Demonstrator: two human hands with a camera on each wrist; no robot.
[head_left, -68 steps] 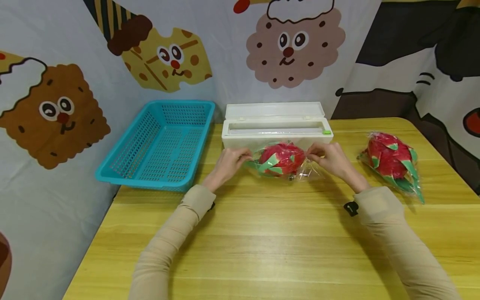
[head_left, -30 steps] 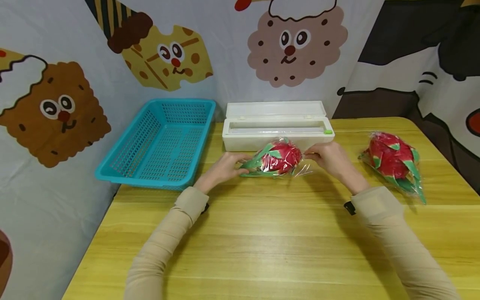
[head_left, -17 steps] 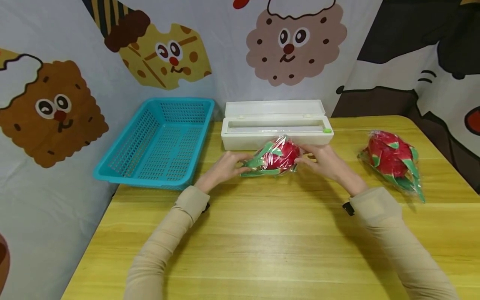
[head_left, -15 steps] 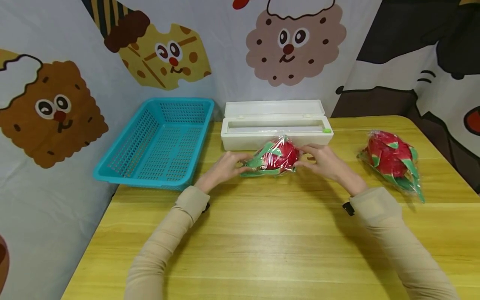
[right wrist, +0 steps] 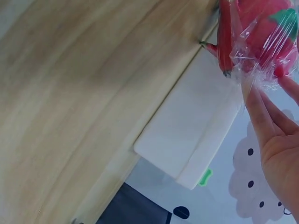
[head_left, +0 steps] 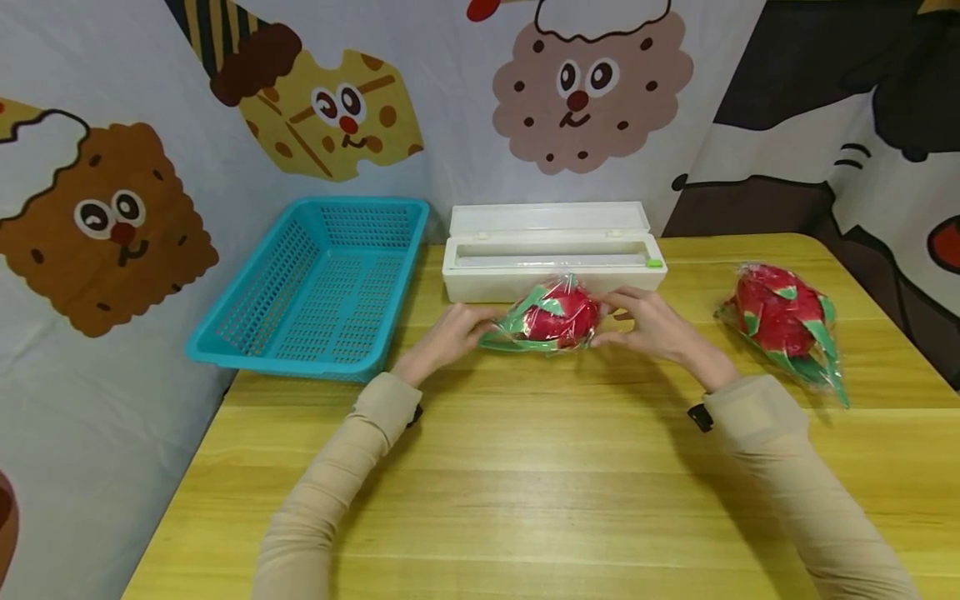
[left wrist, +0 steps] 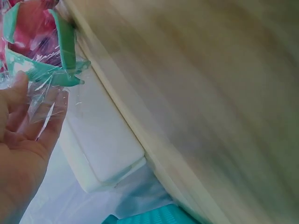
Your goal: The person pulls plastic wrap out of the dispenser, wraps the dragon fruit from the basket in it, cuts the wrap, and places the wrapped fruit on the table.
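Observation:
A red dragon fruit (head_left: 561, 315) with green leafy scales lies wrapped in clear cling film before the white box. My left hand (head_left: 448, 336) holds its leafy left end. In the left wrist view, the thumb (left wrist: 19, 81) lies on the film and the fingers are behind a loose flap. My right hand (head_left: 651, 327) holds the rounded right end between thumb and fingers; in the right wrist view, fingertips (right wrist: 282, 79) touch the film-covered fruit (right wrist: 266, 37). The side of the fruit towards the box is hidden.
Behind the fruit stands a white cling film dispenser (head_left: 555, 282), lid raised, with a green slider (head_left: 654, 263). A turquoise basket (head_left: 367, 367) stands at left. Another film-wrapped dragon fruit (head_left: 783, 312) lies at right on the wooden table (head_left: 525, 500). A cartoon cloth hangs behind.
Both hands were stretching film at the fruit's two ends; the right hand has since moved in against the fruit's rounded end. The fruit has turned slightly, and the loose film at right is folded in.

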